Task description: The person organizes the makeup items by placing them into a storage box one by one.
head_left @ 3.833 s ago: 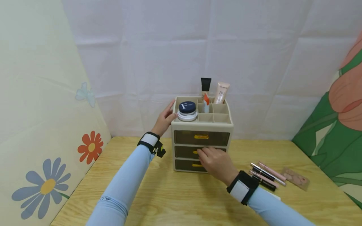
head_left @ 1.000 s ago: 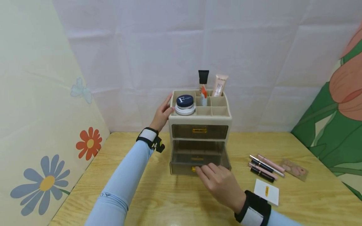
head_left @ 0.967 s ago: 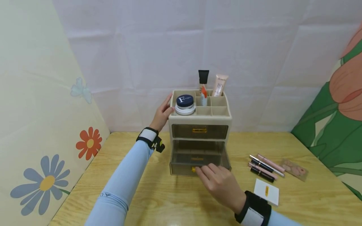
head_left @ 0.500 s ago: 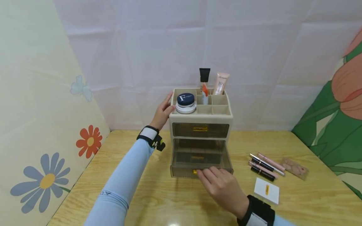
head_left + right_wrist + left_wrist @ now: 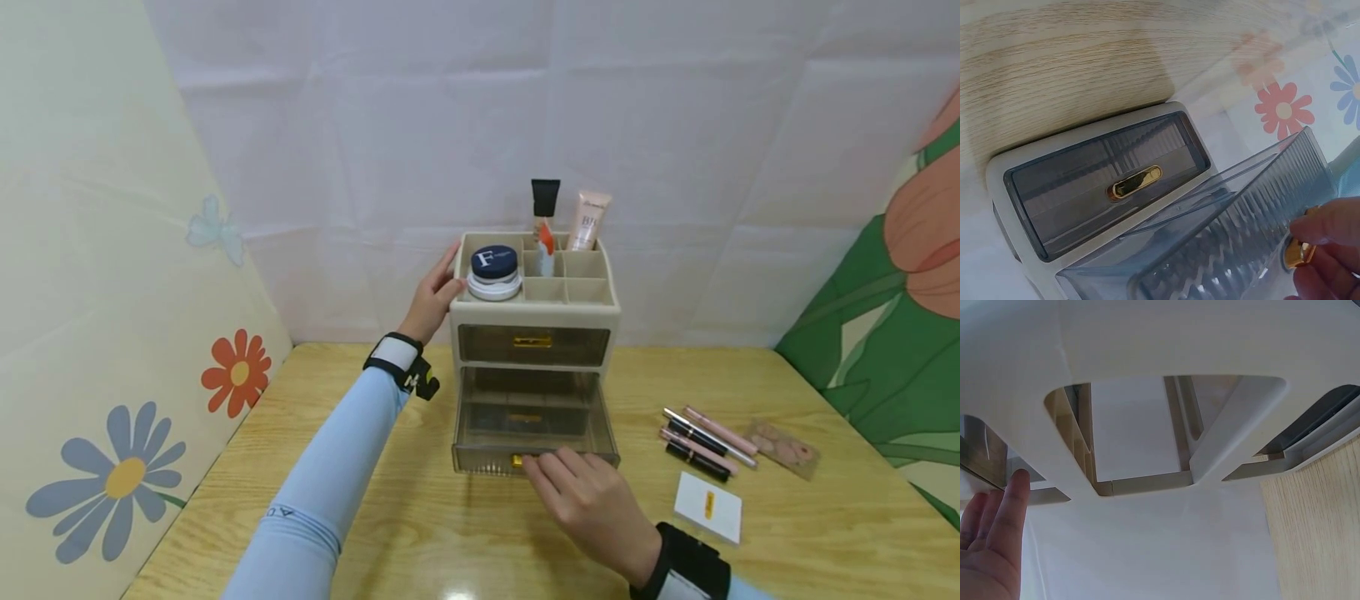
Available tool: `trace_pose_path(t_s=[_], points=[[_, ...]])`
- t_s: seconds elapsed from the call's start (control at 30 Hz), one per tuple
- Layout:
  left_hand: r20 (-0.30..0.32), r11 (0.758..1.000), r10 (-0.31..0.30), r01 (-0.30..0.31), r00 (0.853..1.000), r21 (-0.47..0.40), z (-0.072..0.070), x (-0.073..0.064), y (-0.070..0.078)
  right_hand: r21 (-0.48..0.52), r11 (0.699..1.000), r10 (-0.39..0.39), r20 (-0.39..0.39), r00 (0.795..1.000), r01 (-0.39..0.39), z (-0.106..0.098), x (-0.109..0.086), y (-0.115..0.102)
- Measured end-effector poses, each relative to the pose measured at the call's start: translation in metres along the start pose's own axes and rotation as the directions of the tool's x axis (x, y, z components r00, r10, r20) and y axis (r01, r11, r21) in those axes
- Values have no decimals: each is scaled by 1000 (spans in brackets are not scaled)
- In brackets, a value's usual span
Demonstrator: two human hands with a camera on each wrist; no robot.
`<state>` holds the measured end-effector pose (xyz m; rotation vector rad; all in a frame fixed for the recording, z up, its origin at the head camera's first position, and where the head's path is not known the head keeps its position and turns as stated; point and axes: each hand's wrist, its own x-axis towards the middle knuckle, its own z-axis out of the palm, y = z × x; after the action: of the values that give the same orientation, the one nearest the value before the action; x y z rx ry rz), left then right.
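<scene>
A cream desktop makeup organizer (image 5: 536, 313) with three smoky clear drawers stands on the table. My left hand (image 5: 431, 300) rests against its upper left side, fingers extended and thumb at the top rim; in the left wrist view, the left hand (image 5: 999, 540) shows at the lower left edge. The middle drawer (image 5: 483, 458) is pulled out toward me, over the bottom one. My right hand (image 5: 596, 508) pinches its gold drawer handle (image 5: 1300, 252) between thumb and fingers. In the right wrist view, the bottom drawer (image 5: 1085, 194) is closed. The top drawer (image 5: 487, 345) is closed too.
On top of the organizer sit a navy-lidded round jar (image 5: 495, 262), a black-capped tube (image 5: 545, 198), a pink BB tube (image 5: 589, 221) and an orange-and-white item (image 5: 545, 250). At right lie several cosmetic pens (image 5: 708, 442), a patterned flat card (image 5: 783, 448) and a white square case (image 5: 708, 507).
The middle drawer, closed at first, has slid out toward me with my right hand at its handle. It came out slightly farther in the last second. My left hand stays against the organizer.
</scene>
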<state>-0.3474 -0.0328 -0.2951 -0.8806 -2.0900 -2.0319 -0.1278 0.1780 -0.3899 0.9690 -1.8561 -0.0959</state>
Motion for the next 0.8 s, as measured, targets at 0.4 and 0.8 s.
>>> trace_pose_path(t_s=[0.4, 0.8], points=[[-13, 1000, -5, 5, 1000, -8, -1, -3, 0, 116, 992, 52, -91, 995, -41, -21, 22, 5], [-19, 1000, 4, -4, 1000, 3, -8, -6, 0, 177, 970, 173, -21, 985, -166, -58, 41, 46]])
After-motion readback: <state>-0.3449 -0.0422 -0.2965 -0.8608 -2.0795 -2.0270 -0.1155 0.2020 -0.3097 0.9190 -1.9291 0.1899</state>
